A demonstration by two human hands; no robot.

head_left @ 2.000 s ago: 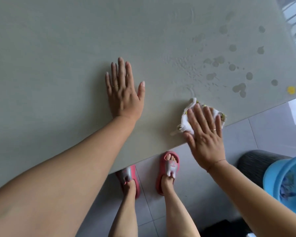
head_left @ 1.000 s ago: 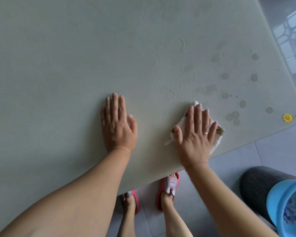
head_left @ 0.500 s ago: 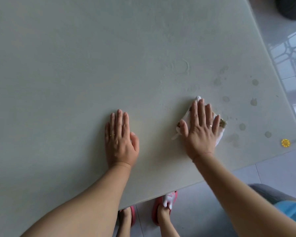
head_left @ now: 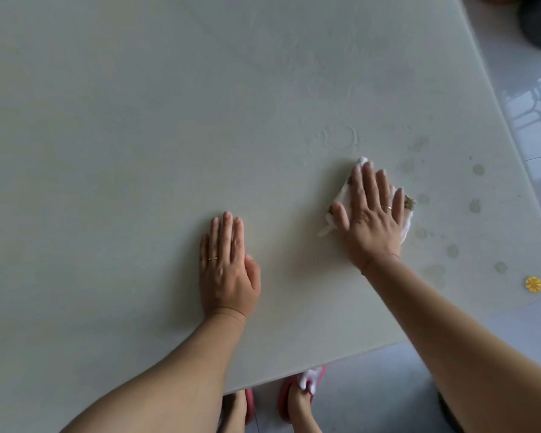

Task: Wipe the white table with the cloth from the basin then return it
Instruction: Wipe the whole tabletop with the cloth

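Cloth (head_left: 339,200) lies pinned beneath the right hand (head_left: 372,220), grip flat and spread, damp spots (head_left: 475,206) just rightward, left hand (head_left: 228,270) flat on the tabletop (head_left: 138,120), farther off.

cloth (head_left: 344,193) mostly hidden under right hand (head_left: 372,223)

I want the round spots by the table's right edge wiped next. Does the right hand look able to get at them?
Probably yes: the right hand presses the cloth flat just left of the spots, with only bare table between them.
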